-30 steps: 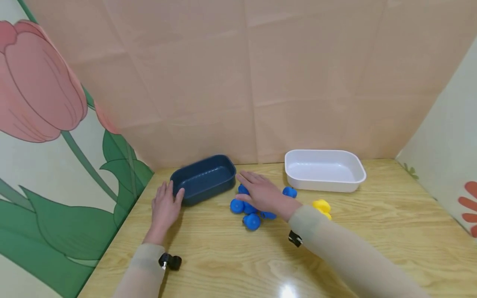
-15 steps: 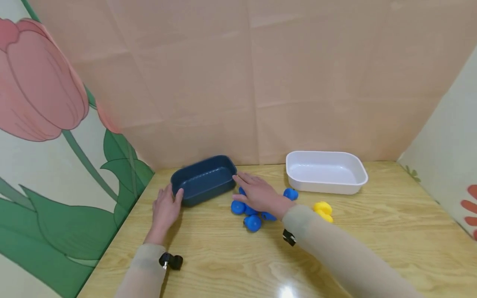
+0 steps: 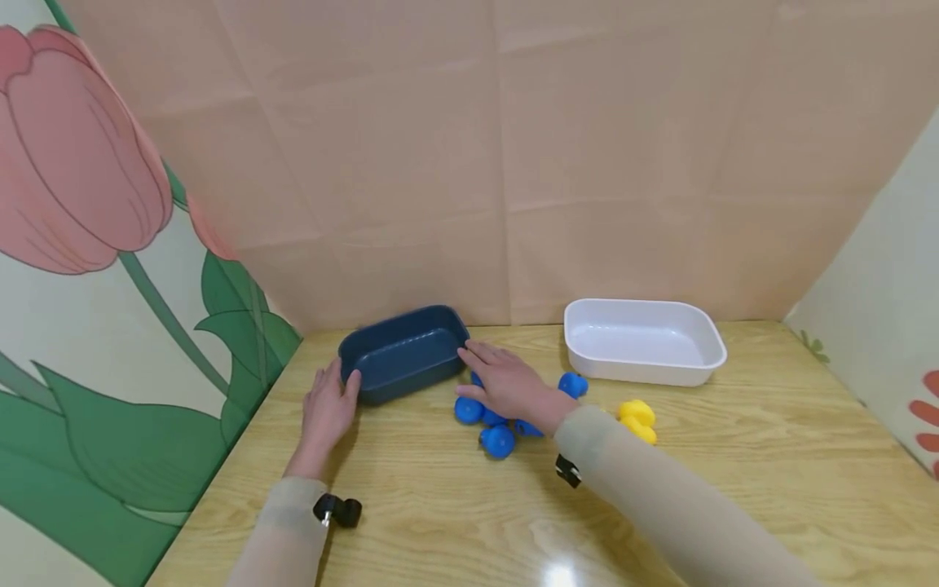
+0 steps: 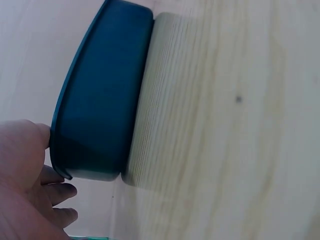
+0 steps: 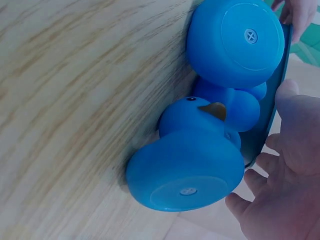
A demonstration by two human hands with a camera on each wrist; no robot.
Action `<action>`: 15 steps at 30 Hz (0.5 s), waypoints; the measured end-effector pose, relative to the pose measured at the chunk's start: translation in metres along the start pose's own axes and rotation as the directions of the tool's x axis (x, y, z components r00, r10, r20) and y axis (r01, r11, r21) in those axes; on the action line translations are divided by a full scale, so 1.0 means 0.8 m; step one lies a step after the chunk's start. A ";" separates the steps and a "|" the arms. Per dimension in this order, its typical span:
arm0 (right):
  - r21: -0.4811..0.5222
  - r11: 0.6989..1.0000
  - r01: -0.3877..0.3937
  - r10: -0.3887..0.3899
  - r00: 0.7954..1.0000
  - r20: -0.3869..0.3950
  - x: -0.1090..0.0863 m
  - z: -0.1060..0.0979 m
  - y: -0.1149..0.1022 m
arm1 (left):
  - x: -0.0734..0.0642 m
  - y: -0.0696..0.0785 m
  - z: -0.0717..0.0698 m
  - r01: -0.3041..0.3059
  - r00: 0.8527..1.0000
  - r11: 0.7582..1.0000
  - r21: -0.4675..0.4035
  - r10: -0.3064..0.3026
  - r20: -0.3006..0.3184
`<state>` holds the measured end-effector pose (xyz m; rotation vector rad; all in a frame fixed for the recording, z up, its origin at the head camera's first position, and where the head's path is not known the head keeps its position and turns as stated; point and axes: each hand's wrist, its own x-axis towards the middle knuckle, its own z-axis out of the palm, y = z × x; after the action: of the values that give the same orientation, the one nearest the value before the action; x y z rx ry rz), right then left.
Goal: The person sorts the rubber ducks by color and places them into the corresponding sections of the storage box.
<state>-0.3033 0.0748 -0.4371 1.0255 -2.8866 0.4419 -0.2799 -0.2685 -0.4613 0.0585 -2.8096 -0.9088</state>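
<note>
"Navy tray (image 3: 414, 378), where?"

"Far left, touched at both ends by left hand (image 3: 328, 412) and right hand (image 3: 506, 385) with unclenched fingers."

"Progress?"

"Apparently only at positioning, with blue toy ducks (image 3: 499, 441) outside."

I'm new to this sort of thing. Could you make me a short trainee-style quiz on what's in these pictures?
1. True or false: the yellow toys lie on the table, outside the white tray.
2. Which is the left hand at? A: the dark blue tray. B: the white tray.
3. In the right wrist view, what animal does the lower blue toy by the right hand resemble?

Key: 1 true; 2 A; 3 a duck.
</note>
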 end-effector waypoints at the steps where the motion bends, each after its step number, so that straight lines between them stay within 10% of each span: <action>1: -0.004 1.000 -0.003 0.003 1.000 -0.002 0.000 0.001 0.002 | 0.001 0.000 0.000 -0.003 1.000 1.000 -0.007 0.003 -0.001; 15: 0.034 0.999 -0.041 0.041 0.999 -0.002 -0.017 -0.009 0.005 | 0.014 0.006 0.016 -0.030 0.999 0.996 -0.078 0.031 0.008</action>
<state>-0.2957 0.0882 -0.4327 0.9707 -2.9128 0.4960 -0.2935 -0.2581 -0.4668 0.0008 -2.7720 -1.0130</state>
